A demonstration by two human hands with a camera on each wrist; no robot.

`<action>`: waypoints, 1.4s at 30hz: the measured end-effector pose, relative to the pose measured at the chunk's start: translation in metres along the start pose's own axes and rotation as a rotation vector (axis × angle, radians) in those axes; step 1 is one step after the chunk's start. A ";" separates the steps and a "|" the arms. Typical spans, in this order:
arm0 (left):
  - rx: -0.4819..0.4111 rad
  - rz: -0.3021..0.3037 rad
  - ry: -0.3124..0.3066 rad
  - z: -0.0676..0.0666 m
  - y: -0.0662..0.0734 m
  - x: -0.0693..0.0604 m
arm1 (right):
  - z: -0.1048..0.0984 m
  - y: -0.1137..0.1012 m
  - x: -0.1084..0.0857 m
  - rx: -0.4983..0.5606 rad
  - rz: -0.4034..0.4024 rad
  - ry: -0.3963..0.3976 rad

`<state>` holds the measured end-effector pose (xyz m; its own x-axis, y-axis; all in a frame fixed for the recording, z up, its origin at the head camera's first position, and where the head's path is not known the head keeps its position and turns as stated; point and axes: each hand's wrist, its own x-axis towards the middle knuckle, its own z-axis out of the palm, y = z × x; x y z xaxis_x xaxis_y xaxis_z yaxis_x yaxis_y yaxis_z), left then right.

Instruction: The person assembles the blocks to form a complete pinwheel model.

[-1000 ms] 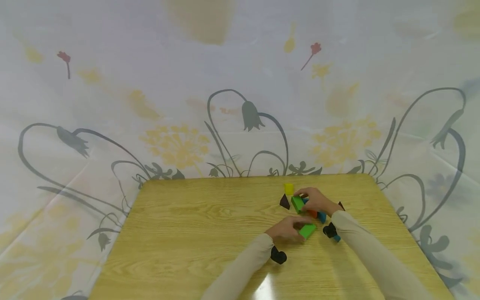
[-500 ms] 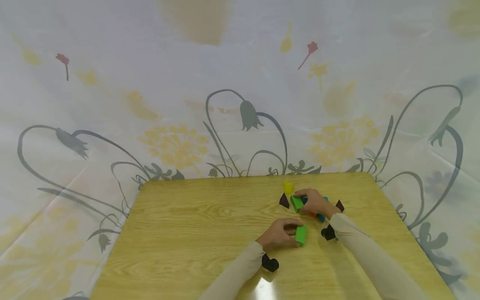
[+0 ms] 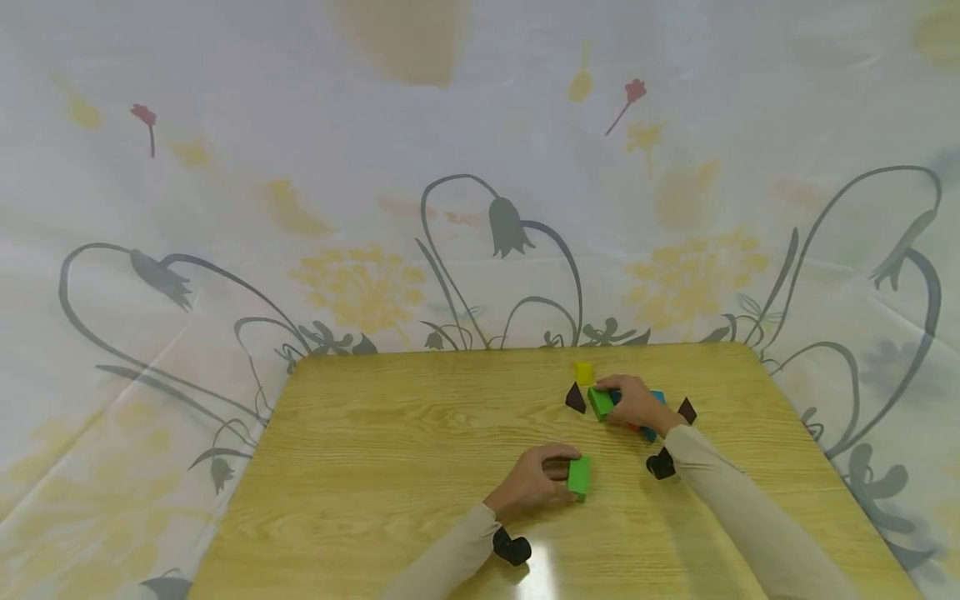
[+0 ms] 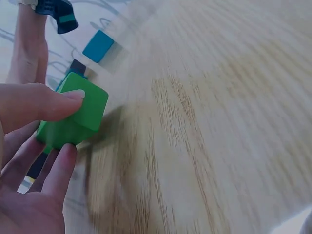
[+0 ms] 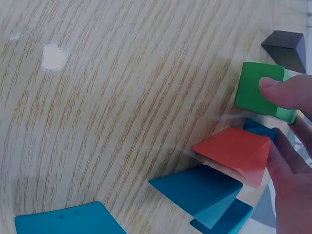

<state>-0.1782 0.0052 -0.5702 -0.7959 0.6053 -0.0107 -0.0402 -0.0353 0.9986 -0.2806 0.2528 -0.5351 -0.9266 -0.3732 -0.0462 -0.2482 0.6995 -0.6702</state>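
Observation:
My left hand (image 3: 528, 482) pinches a green block (image 3: 579, 475) near the middle front of the table; in the left wrist view the thumb lies on one face of the green block (image 4: 92, 105) and the fingertips press from below. I cannot tell whether this block touches the tabletop. Further back, my right hand (image 3: 633, 402) grips another green block (image 3: 600, 403), its thumb on the near face in the right wrist view. Close beside that hand lie a red wedge-shaped block (image 5: 236, 148) and blue triangular blocks (image 5: 200, 192), partly hidden by the hand in the head view.
A yellow block (image 3: 583, 372) and a dark angular block (image 3: 575, 398) sit left of the right hand. Another dark block (image 3: 687, 410) lies to its right. One more blue block (image 5: 68, 219) shows at the right wrist view's lower edge. A patterned cloth hangs behind the wooden table (image 3: 375, 417).
My left hand has moved left with its green block, away from the right hand, and the block has turned more upright in the view. The right hand stays put on its green block.

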 end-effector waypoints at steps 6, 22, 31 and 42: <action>-0.011 0.030 0.030 -0.010 0.012 -0.024 | 0.001 0.000 -0.001 0.011 -0.001 0.002; -0.013 -0.015 0.135 -0.032 0.016 -0.110 | -0.001 -0.002 -0.001 0.030 -0.004 -0.002; -0.096 -0.027 0.213 -0.015 0.001 -0.140 | 0.004 0.000 -0.008 0.017 -0.068 0.082; -0.029 0.030 0.232 -0.009 -0.015 -0.147 | 0.000 -0.011 -0.022 0.113 -0.067 0.145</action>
<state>-0.0660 -0.0907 -0.5845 -0.9144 0.4048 0.0038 -0.0294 -0.0758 0.9967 -0.2579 0.2532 -0.5273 -0.9421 -0.3193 0.1026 -0.2848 0.6003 -0.7473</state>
